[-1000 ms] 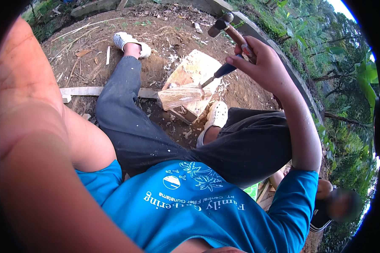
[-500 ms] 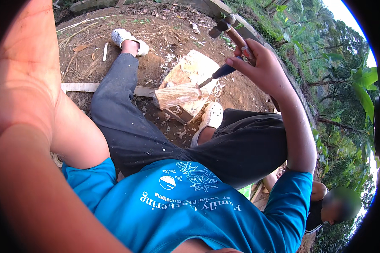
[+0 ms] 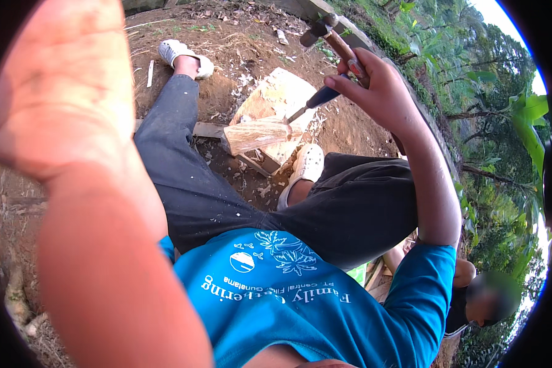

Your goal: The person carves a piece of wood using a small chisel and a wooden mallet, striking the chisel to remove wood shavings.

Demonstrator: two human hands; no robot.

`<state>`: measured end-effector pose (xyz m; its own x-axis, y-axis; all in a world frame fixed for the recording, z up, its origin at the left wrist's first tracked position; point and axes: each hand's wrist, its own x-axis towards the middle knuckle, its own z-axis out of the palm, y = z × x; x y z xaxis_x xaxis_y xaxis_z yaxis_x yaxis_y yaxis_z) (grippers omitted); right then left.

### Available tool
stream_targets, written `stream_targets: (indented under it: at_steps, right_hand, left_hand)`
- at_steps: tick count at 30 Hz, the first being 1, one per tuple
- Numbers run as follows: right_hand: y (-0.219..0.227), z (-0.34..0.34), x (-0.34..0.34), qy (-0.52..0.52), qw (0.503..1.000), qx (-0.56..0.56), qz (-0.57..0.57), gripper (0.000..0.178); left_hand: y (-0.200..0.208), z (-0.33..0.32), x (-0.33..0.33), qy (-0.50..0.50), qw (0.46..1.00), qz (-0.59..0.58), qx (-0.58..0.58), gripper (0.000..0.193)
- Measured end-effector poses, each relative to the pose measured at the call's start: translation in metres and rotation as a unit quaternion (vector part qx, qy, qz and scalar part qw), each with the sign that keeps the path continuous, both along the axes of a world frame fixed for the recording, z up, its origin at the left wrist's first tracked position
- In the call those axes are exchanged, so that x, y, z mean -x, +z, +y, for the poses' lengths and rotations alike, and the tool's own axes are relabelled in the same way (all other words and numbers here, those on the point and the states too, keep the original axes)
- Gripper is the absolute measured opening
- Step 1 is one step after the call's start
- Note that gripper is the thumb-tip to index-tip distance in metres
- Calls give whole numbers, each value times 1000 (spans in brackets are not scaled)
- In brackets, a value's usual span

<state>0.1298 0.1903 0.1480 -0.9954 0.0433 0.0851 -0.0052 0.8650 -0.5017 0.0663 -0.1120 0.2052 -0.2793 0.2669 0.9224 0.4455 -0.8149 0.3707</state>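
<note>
My right hand [image 3: 380,86] is closed round the wooden handle of a hammer [image 3: 343,49] together with the dark blue handle of a chisel [image 3: 323,97]. The hammer's head points away to the upper left. The chisel slants down, its tip at a notch in a pale, shaped piece of wood [image 3: 254,136]. That piece rests over a larger light wooden block [image 3: 276,92] between my legs. My left hand [image 3: 73,122] looms very close at the left, large and blurred. Its fingers run out of the picture, so what they touch is hidden.
Wood chips [image 3: 245,80] litter the brown soil around the block. My feet in white clogs [image 3: 308,162] stand on either side of it. A plank lies behind my left leg. At the lower right sits another person [image 3: 463,300]; green plants [image 3: 497,122] fill the right side.
My left hand has moved to the right, covering more of the picture. My right hand has shifted slightly up and left in view, with the hammer and chisel still in it.
</note>
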Motion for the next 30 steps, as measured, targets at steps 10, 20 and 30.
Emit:
stream_targets:
  at_steps: [10, 20, 30]
  right_hand:
    - [-9, 1, 4, -25, 998, 50, 30, 46]
    - [13, -9, 5, -75, 997, 23, 26, 42]
    - [13, -11, 4, -67, 995, 79, 12, 32]
  left_hand:
    - [-188, 113, 8, 133, 877, -85, 453, 63]
    - [-187, 144, 15, 15, 829, -142, 541, 55]
    - [-193, 148, 11, -3, 845, -146, 515, 63]
